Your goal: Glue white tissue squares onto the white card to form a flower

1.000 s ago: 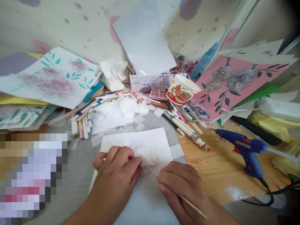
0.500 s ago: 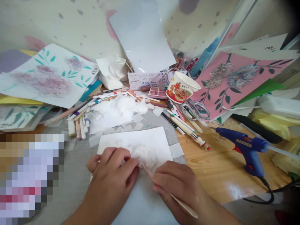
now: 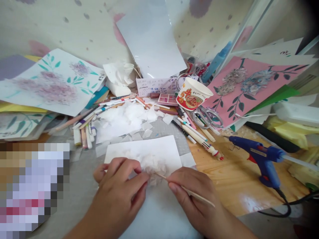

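Note:
In the head view a white sheet of paper [image 3: 171,146] lies in front of me, with a ruffled cluster of thin whitish paper pieces [image 3: 156,162] on it. My right hand [image 3: 191,189] is closed round a thin wooden stick [image 3: 199,196]; the stick's tip touches the cluster's near right side. At the cluster's left edge is my left hand [image 3: 122,182], fingers curled over the sheet. Its thumb and forefinger are drawn together against the paper pieces, and whatever they pinch is hidden.
Loose white paper squares [image 3: 124,116] are heaped behind the sheet, amid scattered markers [image 3: 83,136]. A paper noodle cup [image 3: 193,94] and scissors [image 3: 206,118] sit at back right. The blue glue gun [image 3: 261,151] lies on the right. Flower pictures flank both sides.
My right hand has shifted slightly up and right, and the stick lies flatter, its tip moved a little right on the cluster. The left hand stays at the cluster's edge.

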Demonstrator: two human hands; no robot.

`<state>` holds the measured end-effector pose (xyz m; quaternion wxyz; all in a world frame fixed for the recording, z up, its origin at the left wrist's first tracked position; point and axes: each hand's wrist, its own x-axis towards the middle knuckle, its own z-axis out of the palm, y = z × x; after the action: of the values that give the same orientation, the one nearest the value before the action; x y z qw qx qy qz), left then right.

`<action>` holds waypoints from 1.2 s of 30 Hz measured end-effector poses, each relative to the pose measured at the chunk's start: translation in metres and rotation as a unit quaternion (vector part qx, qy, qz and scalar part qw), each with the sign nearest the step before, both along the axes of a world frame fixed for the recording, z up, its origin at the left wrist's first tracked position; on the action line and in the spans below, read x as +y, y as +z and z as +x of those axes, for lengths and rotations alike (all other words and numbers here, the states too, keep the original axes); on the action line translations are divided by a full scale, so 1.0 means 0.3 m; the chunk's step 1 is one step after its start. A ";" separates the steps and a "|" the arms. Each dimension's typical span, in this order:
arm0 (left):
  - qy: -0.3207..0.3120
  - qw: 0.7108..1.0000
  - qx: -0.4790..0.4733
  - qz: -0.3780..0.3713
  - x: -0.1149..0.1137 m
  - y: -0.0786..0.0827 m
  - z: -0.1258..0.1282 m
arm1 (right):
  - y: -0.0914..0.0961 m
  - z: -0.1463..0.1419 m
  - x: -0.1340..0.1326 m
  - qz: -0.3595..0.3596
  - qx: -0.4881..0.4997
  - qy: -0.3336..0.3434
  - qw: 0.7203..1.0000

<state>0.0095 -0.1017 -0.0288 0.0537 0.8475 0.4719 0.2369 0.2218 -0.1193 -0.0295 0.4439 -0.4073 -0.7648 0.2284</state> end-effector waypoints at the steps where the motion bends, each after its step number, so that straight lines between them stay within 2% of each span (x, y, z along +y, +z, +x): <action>1: 0.001 1.000 -0.003 -0.001 0.001 0.000 -0.002 | -0.007 0.003 0.000 -0.015 0.010 -0.007 1.000; 6: 0.020 0.999 0.008 0.033 0.007 0.003 -0.013 | -0.042 0.038 -0.024 -0.121 0.154 -0.077 0.978; 8: 0.015 0.998 0.011 0.052 0.011 0.001 -0.016 | -0.042 0.046 -0.032 -0.126 0.169 -0.077 0.974; 13: -0.010 0.997 0.038 0.060 0.017 -0.006 -0.016 | -0.016 0.035 -0.019 -0.107 0.061 -0.059 0.991; 15: -0.003 0.997 0.046 0.054 0.018 -0.006 -0.018 | -0.022 0.033 -0.017 -0.116 0.089 -0.082 0.986; 17: 0.005 0.998 0.038 0.056 0.018 -0.006 -0.021 | -0.039 0.035 -0.021 -0.131 0.163 -0.110 0.972; 20: -0.011 0.998 0.020 0.064 0.020 -0.007 -0.024 | -0.056 0.039 -0.027 -0.141 0.223 -0.116 0.957; 25: -0.024 0.998 0.015 0.057 0.023 -0.016 -0.018 | -0.038 0.035 -0.016 -0.156 0.141 -0.087 0.974; 28: -0.015 0.999 -0.001 0.047 0.020 -0.019 -0.014 | -0.028 0.037 -0.014 -0.165 0.168 -0.092 0.968; 30: -0.019 0.999 -0.006 0.041 0.017 -0.018 -0.011 | -0.021 0.038 -0.015 -0.166 0.174 -0.072 0.968; 33: -0.030 0.999 0.001 0.042 0.015 -0.017 -0.005 | -0.011 0.035 -0.013 -0.160 0.130 -0.027 0.978; 36: -0.027 0.998 0.016 0.049 0.017 -0.019 -0.001 | -0.012 0.030 -0.007 -0.154 0.109 -0.031 0.982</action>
<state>0.0091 -0.0967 -0.0344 0.0110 0.8652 0.4372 0.2451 0.2307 -0.1214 -0.0332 0.4638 -0.4668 -0.6545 0.3722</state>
